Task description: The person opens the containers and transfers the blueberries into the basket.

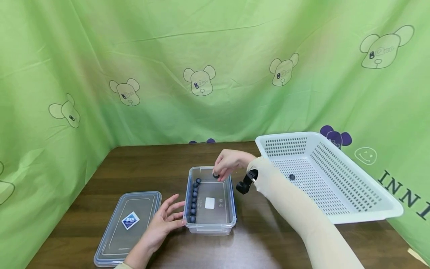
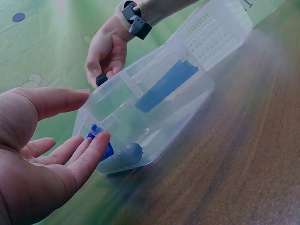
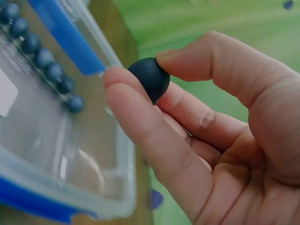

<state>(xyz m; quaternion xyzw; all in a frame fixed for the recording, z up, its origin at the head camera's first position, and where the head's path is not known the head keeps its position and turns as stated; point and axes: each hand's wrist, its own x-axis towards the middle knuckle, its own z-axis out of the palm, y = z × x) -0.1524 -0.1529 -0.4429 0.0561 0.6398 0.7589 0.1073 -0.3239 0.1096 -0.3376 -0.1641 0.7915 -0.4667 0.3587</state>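
Observation:
Between thumb and fingertips my right hand [image 1: 229, 163] pinches a dark blueberry [image 3: 150, 78], over the far right part of a clear plastic food container [image 1: 224, 226]. In that container, a row of several blueberries [image 1: 194, 200] runs along the left wall. My left hand [image 1: 162, 222] is at the container's left side, fingers spread and thumb at the near left corner. Seen from the left wrist, its fingers [image 2: 93, 152] are loosely extended beside a blue clip on the wall.
A clear lid with a blue rim [image 1: 147, 210] lies on the wooden table [image 1: 111, 173] at the left. A white perforated basket [image 1: 366, 216] stands at the right, with one blueberry [image 1: 292, 177] inside. Green printed cloth [image 1: 161, 119] hangs behind the table.

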